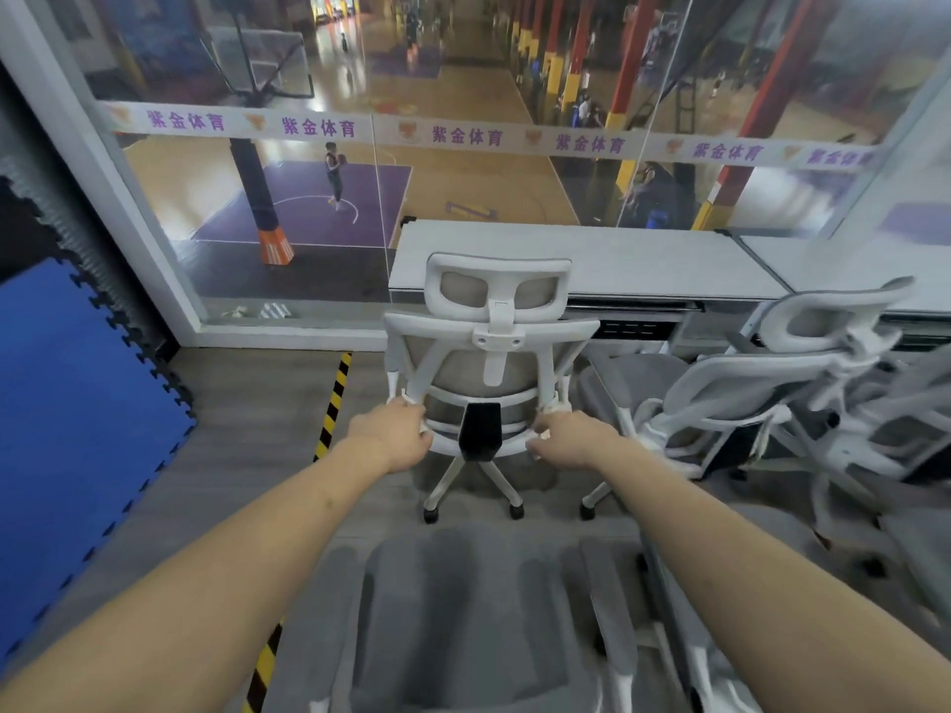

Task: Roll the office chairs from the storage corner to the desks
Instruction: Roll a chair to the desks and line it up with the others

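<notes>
Head view: left hand [399, 437] and right hand [568, 438] grip white office chair [489, 362] back frame; push evenly, straight toward far tabletop [643, 259].

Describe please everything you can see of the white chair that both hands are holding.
The white chair is an office chair seen from behind, upright, facing the light desk with its headrest near the desk edge. It has a white plastic-looking frame, grey mesh backrest and headrest, a black block below the back, and white legs on dark casters standing on the grey floor. The left hand and right hand each grip the lower frame at its sides. Another chair stands close on its right.
</notes>
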The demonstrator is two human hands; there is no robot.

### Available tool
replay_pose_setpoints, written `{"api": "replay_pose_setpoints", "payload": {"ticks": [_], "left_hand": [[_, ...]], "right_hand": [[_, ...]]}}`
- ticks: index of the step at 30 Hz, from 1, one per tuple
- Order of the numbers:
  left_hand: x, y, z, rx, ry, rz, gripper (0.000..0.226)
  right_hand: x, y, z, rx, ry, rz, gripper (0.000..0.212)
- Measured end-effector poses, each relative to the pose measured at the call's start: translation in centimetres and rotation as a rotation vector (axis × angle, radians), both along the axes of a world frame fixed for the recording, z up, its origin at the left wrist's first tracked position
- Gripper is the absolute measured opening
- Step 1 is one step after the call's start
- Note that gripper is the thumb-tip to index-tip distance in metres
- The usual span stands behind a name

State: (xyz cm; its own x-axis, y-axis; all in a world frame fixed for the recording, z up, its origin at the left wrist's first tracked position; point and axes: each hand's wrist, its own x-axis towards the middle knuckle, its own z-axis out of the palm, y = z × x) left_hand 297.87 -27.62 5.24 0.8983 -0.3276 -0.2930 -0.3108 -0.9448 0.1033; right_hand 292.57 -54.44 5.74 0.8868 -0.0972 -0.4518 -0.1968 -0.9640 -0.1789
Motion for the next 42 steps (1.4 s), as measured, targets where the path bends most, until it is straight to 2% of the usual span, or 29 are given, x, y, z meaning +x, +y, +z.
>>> {"api": "replay_pose_setpoints", "payload": {"ticks": [4,9,16,20,23,27,32,36,42], "left_hand": [[-6.4,1.6,3.3,-0.051,-0.043,-0.040,0.040],[-15.2,2.8,5.4,-0.118,-0.078,-0.065,0.053],[-28.3,4.7,5.5,-0.232,-0.136,-0.074,0.049],[-36.4,5.5,6.5,-0.243,-0.198,0.030,0.050],[-42.2,6.4,6.2,-0.263,-0.290,0.058,0.049],[-48.1,7.8,4.2,-0.260,-0.294,0.066,0.048],[-51.6,8.3,1.4,-0.196,-0.253,0.145,0.055],[-52.0,8.5,-1.4,-0.160,-0.146,0.114,0.051],[-48.9,10.0,-4.4,0.008,0.033,0.046,0.069]], "right_hand": [[-7.7,2.4,3.5,-0.017,-0.079,-0.029,0.046],[-17.3,4.6,6.5,0.017,-0.172,-0.056,0.053],[-30.1,5.0,7.8,0.004,-0.349,-0.022,0.045],[-37.6,4.7,8.0,0.035,-0.440,0.008,0.035],[-43.1,4.6,7.4,0.057,-0.461,0.008,0.038],[-49.0,4.6,5.7,0.107,-0.378,-0.019,0.046],[-52.2,5.3,2.6,0.079,-0.243,-0.018,0.054],[-51.9,5.9,-0.1,0.085,-0.183,-0.011,0.056],[-48.8,6.6,-3.4,0.008,-0.048,0.022,0.079]]}}
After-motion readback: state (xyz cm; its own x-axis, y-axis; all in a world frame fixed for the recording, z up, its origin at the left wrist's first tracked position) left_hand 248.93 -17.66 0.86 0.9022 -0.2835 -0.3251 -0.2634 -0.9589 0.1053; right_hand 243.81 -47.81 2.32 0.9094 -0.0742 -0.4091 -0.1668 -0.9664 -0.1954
